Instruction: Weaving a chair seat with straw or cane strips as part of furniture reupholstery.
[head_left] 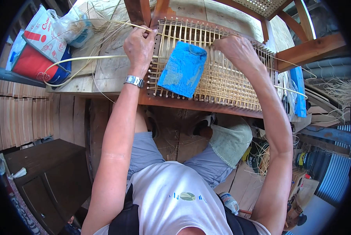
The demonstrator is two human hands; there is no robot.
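A panel of pale woven cane (230, 86) is strung across the brown wooden frame (199, 107) in front of me. At its far left corner, my left hand (139, 45) is closed, with thumb and fingertips pinching a long cane strand (122, 22) that trails off to the left. Over the far middle of the weave, my right hand (238, 47) is closed with its fingertips against the strands; what they grip is hidden. Between my hands, a worn blue rectangular piece (182, 70) lies tilted on the weave, its material unclear.
Loose cane strands (108, 29) are heaped at the far left beside a red, white and blue bag (42, 58) and a clear plastic bag (71, 29). Wooden chair legs (312, 49) rise at the right. A dark cabinet (50, 176) stands low left.
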